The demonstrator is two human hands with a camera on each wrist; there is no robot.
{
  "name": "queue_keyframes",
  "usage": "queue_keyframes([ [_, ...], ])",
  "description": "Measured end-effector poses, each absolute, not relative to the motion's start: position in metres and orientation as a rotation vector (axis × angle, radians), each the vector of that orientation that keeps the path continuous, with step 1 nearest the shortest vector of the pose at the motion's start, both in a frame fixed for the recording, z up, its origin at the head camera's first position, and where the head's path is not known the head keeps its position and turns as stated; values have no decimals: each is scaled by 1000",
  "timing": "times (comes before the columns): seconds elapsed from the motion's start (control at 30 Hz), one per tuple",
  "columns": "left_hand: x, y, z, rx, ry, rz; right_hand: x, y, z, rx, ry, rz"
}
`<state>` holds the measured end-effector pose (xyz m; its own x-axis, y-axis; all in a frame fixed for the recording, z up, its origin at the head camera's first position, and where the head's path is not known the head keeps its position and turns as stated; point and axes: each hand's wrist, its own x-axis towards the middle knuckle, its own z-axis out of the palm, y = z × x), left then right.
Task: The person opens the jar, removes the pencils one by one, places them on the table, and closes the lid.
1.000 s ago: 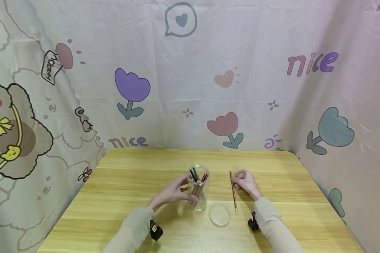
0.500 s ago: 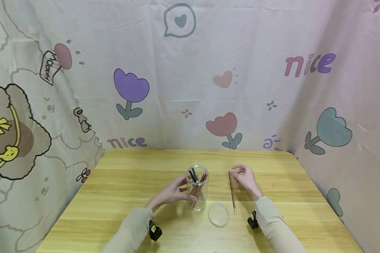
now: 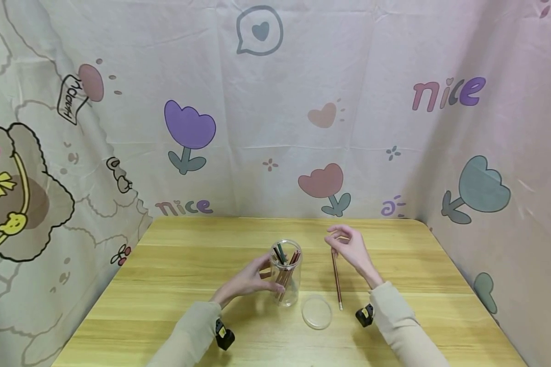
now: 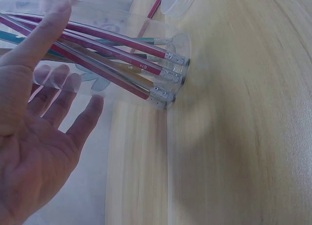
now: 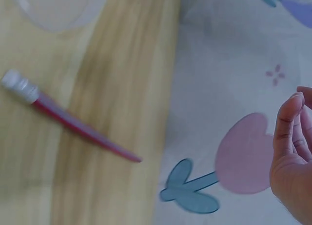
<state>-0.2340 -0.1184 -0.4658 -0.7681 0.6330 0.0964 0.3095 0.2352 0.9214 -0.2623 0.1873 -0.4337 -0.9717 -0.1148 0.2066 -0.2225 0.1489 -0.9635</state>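
Observation:
My left hand (image 3: 245, 282) holds a clear jar (image 3: 294, 297) upright on the table from its left side, thumb and fingers around the wall. Several pencils (image 4: 122, 59) lean inside it, mostly red, with green and brown ones too, their eraser ends at the bottom. To the right, a single red pencil (image 3: 337, 283) lies on the table, eraser end toward me. Just above its far end is my right hand (image 3: 354, 250), fingers loosely bent. In the right wrist view that hand (image 5: 292, 171) has nothing in it, and the red pencil (image 5: 83, 122) is apart from it.
A round clear lid (image 3: 317, 312) lies flat between the jar and the loose pencil. The wooden table (image 3: 188, 255) ends at a printed cloth backdrop (image 3: 257, 117) behind and at both sides.
My right hand has let go of the loose pencil and lifted away, up and slightly back from it. The left hand and the jar stay where they were.

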Motion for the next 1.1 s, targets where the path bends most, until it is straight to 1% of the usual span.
queue_keyframes([
  [0.47,-235,-118,-466,884,2224,1533,-242,164,-402,761,-2251,1960],
  [0.8,-234,-118,-466,863,2253,1514,-234,156,-389,901,-2328,1875],
  [1.1,-235,-117,-468,898,2263,1530,-234,152,-379,1010,-2472,1771],
])
